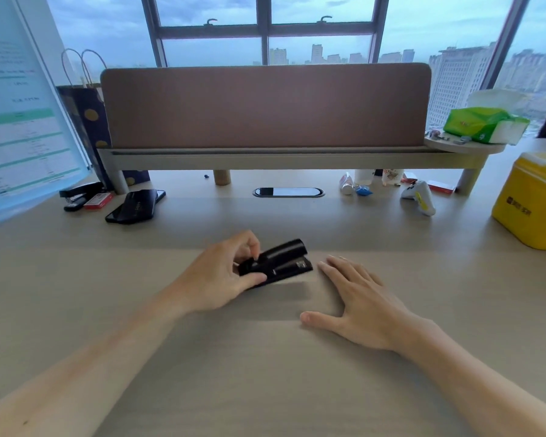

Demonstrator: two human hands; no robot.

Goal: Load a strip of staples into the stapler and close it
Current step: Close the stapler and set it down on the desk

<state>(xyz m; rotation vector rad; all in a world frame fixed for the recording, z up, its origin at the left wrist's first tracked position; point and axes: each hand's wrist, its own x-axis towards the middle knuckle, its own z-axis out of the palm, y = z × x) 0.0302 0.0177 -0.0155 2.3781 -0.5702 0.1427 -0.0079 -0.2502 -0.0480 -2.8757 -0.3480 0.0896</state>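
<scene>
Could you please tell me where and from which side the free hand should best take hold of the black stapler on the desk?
Probably the raised top arm at its front end, from the right. The stapler lies with its nose toward the right hand, which rests flat on the desk; the left hand already pinches the rear, leaving the front free.

1. Our left forearm reaches in from the lower left, bare, angled up toward the middle of the view.
2. Our left hand (224, 279) is curled, thumb low along the near side and fingers bent over the top, gripping the stapler (276, 261) at its rear end.
3. Our right forearm comes in from the lower right, also bare.
4. Our right hand (360, 298) lies flat, palm down, fingers together and pointing up-left, thumb spread wide to the left, holding nothing.
</scene>
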